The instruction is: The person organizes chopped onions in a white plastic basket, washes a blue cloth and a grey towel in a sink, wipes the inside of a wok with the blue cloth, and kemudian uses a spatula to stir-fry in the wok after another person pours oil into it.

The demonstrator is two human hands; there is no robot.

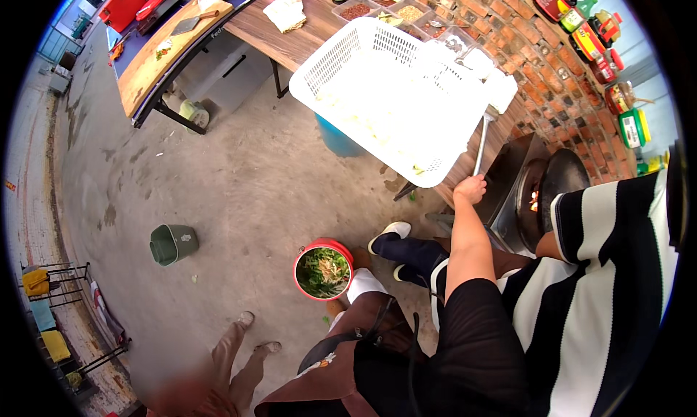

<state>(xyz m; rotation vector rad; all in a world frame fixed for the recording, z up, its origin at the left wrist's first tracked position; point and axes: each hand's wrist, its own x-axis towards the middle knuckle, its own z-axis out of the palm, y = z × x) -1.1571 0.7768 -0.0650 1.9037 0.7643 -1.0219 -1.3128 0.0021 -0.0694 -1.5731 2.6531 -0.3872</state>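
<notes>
My right hand (470, 189) is closed around the lower end of a metal-handled utensil (482, 145), probably a ladle. Its far end reaches a glaring white container (500, 90), and the head cannot be made out. Beside it, a large white plastic basket (307, 87) rests on the wood-grain table; its pale contents are washed out by glare. My left hand is out of view. Near my feet stands a red-rimmed pot or bucket (324, 273) holding chopped green leaves and pale shreds.
A person in a striped shirt (577, 308) stands close on my right, by a black wok (563, 172) and burner flames (533, 201). Spice boxes (356, 10) line the brick wall. A cleaver (186, 25) lies on a board; a green bin (174, 244) and another person (234, 346) are left.
</notes>
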